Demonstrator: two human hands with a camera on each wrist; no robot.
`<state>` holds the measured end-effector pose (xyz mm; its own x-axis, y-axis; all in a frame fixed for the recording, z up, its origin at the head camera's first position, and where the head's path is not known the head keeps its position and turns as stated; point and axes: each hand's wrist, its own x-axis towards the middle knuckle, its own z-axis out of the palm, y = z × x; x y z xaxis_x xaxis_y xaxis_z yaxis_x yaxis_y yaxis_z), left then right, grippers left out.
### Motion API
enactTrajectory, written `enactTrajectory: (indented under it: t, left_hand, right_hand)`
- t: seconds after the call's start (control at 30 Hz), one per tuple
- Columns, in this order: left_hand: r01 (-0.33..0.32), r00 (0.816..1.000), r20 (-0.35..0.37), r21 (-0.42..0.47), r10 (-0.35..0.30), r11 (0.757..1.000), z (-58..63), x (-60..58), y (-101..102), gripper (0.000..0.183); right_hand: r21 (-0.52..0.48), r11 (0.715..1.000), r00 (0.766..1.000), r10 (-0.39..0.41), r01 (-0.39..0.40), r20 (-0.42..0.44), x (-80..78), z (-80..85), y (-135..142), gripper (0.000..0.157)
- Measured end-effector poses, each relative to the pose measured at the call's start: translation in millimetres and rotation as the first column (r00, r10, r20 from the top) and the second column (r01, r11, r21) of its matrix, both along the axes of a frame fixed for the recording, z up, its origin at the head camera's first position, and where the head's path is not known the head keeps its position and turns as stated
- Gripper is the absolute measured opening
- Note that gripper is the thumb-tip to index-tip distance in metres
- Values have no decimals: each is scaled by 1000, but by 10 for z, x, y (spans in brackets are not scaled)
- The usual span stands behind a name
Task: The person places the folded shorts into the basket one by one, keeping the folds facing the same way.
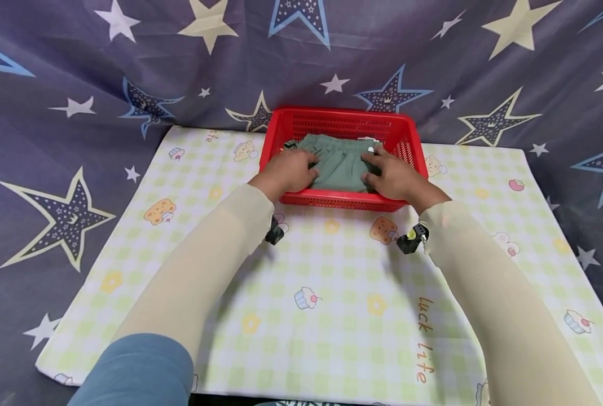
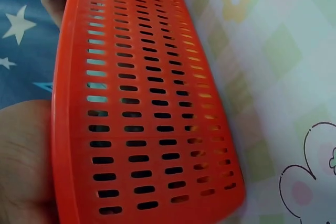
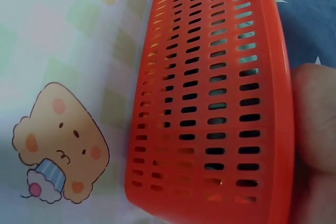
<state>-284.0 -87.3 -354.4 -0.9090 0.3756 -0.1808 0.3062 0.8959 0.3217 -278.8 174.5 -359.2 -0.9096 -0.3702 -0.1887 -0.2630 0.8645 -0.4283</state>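
Inside a red perforated plastic basket (image 1: 342, 200) lies a folded grey-green garment (image 1: 340, 166) with a gathered elastic waistband at its far edge. My left hand (image 1: 292, 169) reaches over the near left of the rim and rests its fingers on the garment's left side. On the opposite side, my right hand (image 1: 395, 173) lays spread fingers and thumb on the cloth. Both wrist views show the basket's near wall (image 2: 142, 103), with the left palm (image 2: 23, 156) and the right palm (image 3: 317, 124) just over its rim.
The basket stands near the far edge of a table with a checked, cartoon-printed cloth (image 1: 326, 338). Behind hangs a dark star-patterned curtain (image 1: 301, 67). A white cord (image 1: 367, 138) and a small dark item (image 1: 290, 145) show beside the garment. Black wrist cameras (image 1: 412, 239) hang below the cuffs.
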Motion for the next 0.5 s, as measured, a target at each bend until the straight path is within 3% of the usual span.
enactTrajectory:
  t: [0.23,0.37,0.5]
  left_hand:
    - [9,1000,3,20,-9,1000,-49,-18,-32,51]
    - [11,1000,-17,29,-11,1000,-54,-4,-50,54]
    - [-9,995,-96,27,11,1000,-24,4,-106,60]
  right_hand:
    - [-9,1000,1000,4,-4,21,7,-14,1,64]
    - [-20,1000,999,9,-10,-36,36,6,31,68]
    - [-34,999,992,-23,19,-124,67,77,111,73]
